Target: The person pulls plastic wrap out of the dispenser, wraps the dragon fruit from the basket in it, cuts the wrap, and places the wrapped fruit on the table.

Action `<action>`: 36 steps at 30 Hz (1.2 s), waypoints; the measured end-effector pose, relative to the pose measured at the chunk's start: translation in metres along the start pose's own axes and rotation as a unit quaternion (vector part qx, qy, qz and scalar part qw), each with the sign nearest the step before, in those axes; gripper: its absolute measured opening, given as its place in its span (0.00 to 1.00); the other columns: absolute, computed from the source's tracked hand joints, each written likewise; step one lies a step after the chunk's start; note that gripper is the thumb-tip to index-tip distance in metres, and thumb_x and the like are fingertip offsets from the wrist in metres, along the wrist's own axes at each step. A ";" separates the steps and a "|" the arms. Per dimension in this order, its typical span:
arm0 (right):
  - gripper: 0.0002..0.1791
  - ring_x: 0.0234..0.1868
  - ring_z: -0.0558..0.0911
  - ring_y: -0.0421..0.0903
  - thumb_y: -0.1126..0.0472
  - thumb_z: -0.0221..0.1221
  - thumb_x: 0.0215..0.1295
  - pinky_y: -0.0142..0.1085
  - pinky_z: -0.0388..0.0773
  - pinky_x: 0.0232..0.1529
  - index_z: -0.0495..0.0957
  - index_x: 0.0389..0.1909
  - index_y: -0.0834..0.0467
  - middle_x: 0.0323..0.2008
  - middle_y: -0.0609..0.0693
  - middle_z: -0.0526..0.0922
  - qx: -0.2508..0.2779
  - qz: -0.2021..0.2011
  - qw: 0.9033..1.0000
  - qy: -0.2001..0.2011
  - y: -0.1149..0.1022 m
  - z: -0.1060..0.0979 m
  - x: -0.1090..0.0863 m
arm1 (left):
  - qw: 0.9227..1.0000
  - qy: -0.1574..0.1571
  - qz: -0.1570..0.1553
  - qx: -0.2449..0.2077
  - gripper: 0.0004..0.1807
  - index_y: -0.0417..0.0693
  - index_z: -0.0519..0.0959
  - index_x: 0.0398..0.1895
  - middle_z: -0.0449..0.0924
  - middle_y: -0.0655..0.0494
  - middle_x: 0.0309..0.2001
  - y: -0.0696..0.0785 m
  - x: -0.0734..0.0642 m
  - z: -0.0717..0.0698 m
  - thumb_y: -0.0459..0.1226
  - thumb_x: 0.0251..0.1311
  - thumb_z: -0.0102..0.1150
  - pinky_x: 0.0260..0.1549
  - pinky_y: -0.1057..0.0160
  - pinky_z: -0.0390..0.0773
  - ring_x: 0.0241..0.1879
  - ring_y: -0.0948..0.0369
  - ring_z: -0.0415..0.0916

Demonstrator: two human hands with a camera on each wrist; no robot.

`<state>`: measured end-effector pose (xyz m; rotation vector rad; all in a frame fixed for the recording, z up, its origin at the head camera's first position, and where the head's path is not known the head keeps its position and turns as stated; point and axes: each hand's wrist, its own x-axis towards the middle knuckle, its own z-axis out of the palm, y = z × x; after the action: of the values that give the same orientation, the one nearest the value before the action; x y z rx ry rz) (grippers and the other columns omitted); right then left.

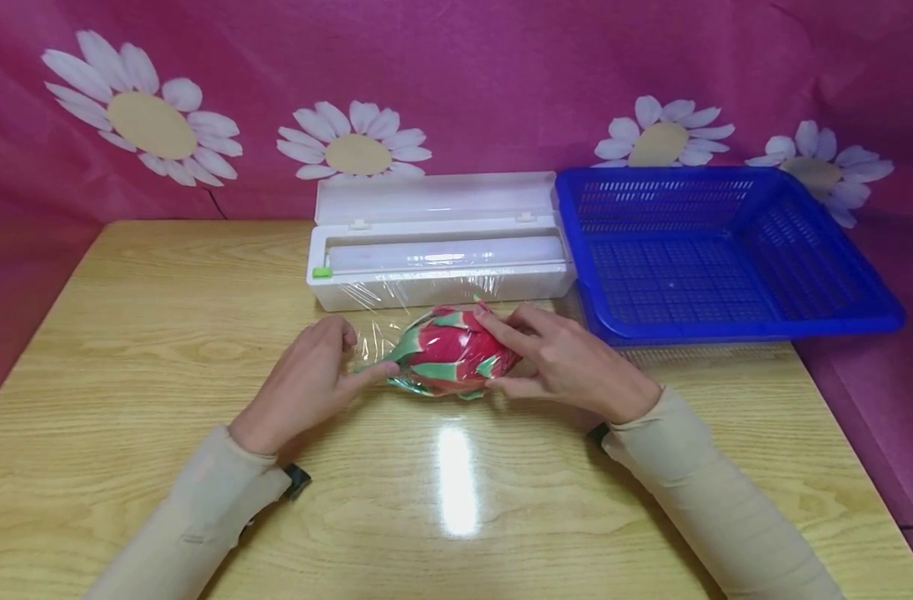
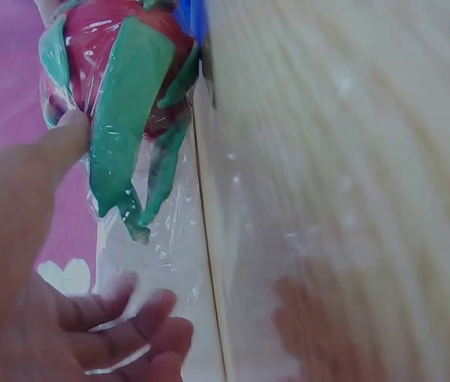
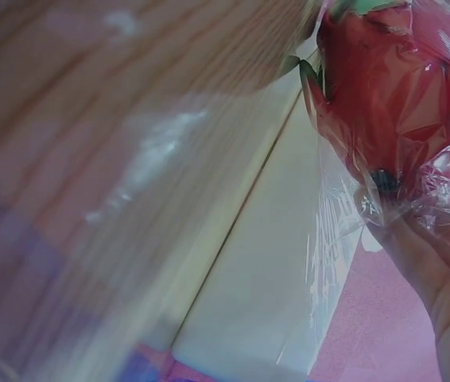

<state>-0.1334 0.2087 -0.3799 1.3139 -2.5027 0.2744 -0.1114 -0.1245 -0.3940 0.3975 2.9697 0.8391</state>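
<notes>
A red dragon fruit with green leaf tips (image 1: 456, 350) lies on its side, partly covered by clear plastic wrap (image 1: 377, 332). The film stretches back to the wrap roll (image 1: 441, 252) in its white dispenser box (image 1: 501, 287). My left hand (image 1: 309, 375) is at the fruit's stem end, its thumb (image 2: 70, 131) pressing the film against the fruit, the other fingers bent loosely and apart from it. On the opposite end, my right hand (image 1: 569, 354) grips the fruit with thumb and fingers. Wrinkled film bunches beside those fingers (image 3: 408, 243) in the right wrist view.
The dispenser's lid (image 1: 437, 197) stands raised, and a green slider (image 1: 322, 272) sits at its left front corner. Right of it, a blue plastic basket (image 1: 726, 327) overhangs the table edge. The wooden table (image 1: 163, 333) meets a pink floral cloth (image 1: 486, 92) behind.
</notes>
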 end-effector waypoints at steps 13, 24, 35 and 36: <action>0.45 0.36 0.79 0.43 0.37 0.67 0.64 0.38 0.84 0.37 0.67 0.76 0.57 0.44 0.55 0.81 -0.007 -0.011 1.000 0.007 -0.001 0.001 0.000 | 0.996 -0.067 -0.054 0.022 0.41 0.37 0.80 0.49 0.78 0.49 0.34 -0.001 0.000 0.004 0.69 0.63 0.57 0.33 0.58 0.77 0.34 0.56 0.73; 0.47 0.35 0.79 0.43 0.39 0.70 0.60 0.38 0.84 0.35 0.68 0.75 0.58 0.44 0.56 0.81 -0.008 -0.013 1.000 0.014 0.000 0.001 -0.001 | 0.995 -0.049 -0.055 -0.067 0.30 0.46 0.72 0.43 0.74 0.52 0.32 0.001 0.000 0.005 0.62 0.61 0.67 0.31 0.63 0.71 0.32 0.58 0.70; 0.47 0.36 0.79 0.42 0.39 0.71 0.60 0.35 0.83 0.36 0.68 0.76 0.56 0.46 0.55 0.81 0.005 0.006 1.000 0.005 0.000 0.001 0.000 | 0.997 0.028 -0.027 -0.074 0.33 0.43 0.71 0.54 0.73 0.46 0.52 0.011 -0.007 0.009 0.57 0.61 0.70 0.46 0.57 0.70 0.48 0.51 0.71; 0.47 0.35 0.79 0.42 0.40 0.71 0.60 0.35 0.83 0.36 0.68 0.76 0.56 0.46 0.55 0.81 0.010 0.012 1.000 0.004 0.000 0.002 0.000 | 0.997 0.044 -0.013 -0.067 0.32 0.42 0.71 0.54 0.72 0.45 0.53 0.012 -0.008 0.010 0.55 0.61 0.71 0.46 0.56 0.69 0.48 0.51 0.69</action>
<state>-0.1337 0.2089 -0.3815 1.2897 -2.5171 0.3098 -0.0994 -0.1112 -0.3965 0.3245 2.9670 1.0731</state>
